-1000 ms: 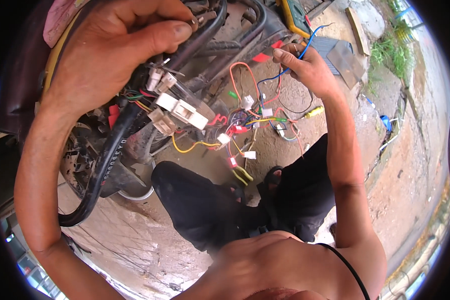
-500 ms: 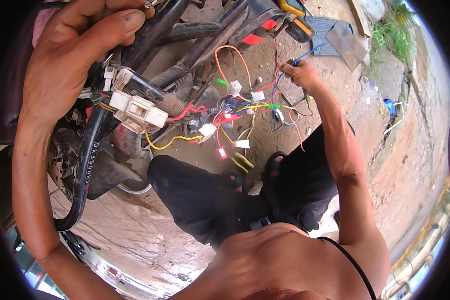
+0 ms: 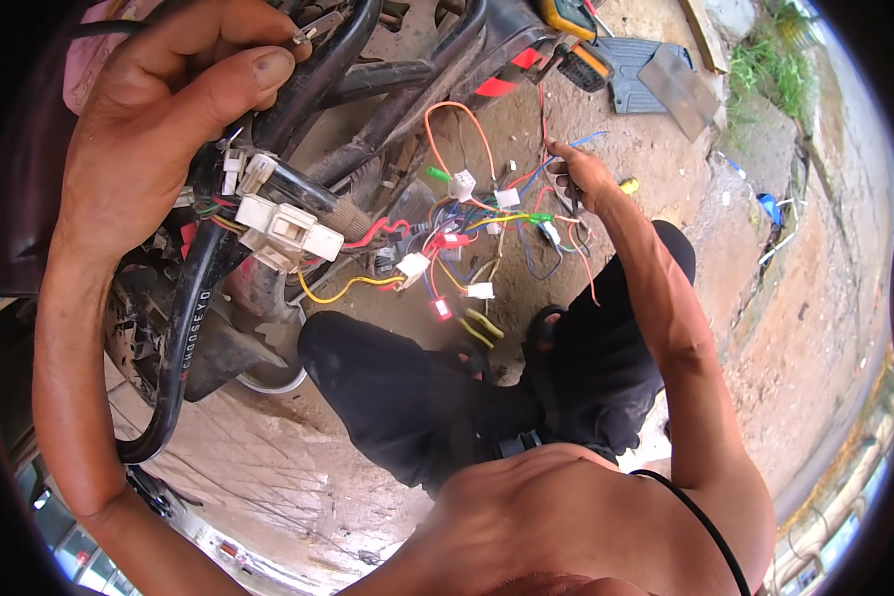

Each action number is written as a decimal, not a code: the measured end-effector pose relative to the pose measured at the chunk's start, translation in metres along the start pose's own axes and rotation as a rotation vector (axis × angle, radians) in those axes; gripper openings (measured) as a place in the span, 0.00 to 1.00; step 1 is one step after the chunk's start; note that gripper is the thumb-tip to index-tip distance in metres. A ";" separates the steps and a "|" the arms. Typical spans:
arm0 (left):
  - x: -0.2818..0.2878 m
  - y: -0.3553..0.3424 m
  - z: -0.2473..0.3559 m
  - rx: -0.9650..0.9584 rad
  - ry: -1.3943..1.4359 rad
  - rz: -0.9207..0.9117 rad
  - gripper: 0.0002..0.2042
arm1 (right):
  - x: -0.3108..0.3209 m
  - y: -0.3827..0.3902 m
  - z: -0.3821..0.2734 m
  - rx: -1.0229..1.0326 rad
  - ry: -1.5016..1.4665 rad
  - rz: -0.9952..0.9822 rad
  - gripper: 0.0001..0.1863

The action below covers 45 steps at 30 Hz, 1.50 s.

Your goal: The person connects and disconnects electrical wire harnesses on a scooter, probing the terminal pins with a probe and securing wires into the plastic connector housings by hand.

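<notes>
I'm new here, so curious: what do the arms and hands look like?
Left grip and right grip are ungloved human hands. Left forearm and right forearm are sleeveless, with no visible cables or markings. A thin black strap runs near the right shoulder.

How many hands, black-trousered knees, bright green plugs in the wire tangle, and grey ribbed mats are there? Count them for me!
Hands: 2
Knees: 2
Green plugs: 2
Grey mat: 1
Total: 7
</notes>
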State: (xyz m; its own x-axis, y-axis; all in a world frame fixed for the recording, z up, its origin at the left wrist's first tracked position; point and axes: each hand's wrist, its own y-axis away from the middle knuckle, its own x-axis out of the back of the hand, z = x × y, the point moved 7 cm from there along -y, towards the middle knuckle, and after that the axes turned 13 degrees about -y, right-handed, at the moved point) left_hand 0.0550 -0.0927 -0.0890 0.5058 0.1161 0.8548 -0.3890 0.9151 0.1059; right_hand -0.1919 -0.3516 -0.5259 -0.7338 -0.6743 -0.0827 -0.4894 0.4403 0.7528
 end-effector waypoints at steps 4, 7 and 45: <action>0.001 0.000 0.000 0.023 0.017 0.013 0.11 | 0.009 0.005 0.000 -0.011 0.245 0.135 0.33; -0.001 -0.001 -0.003 0.023 0.017 0.015 0.11 | 0.013 0.005 -0.003 0.089 0.427 0.167 0.42; -0.016 0.005 0.022 -0.139 0.097 0.179 0.10 | 0.038 -0.043 0.046 0.155 1.028 0.050 0.32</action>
State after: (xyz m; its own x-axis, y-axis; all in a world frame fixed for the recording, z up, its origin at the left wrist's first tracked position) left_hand 0.0279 -0.0983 -0.0907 0.5120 0.3117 0.8004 -0.3731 0.9201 -0.1196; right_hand -0.2208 -0.3684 -0.5913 -0.0347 -0.8012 0.5974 -0.5783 0.5036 0.6419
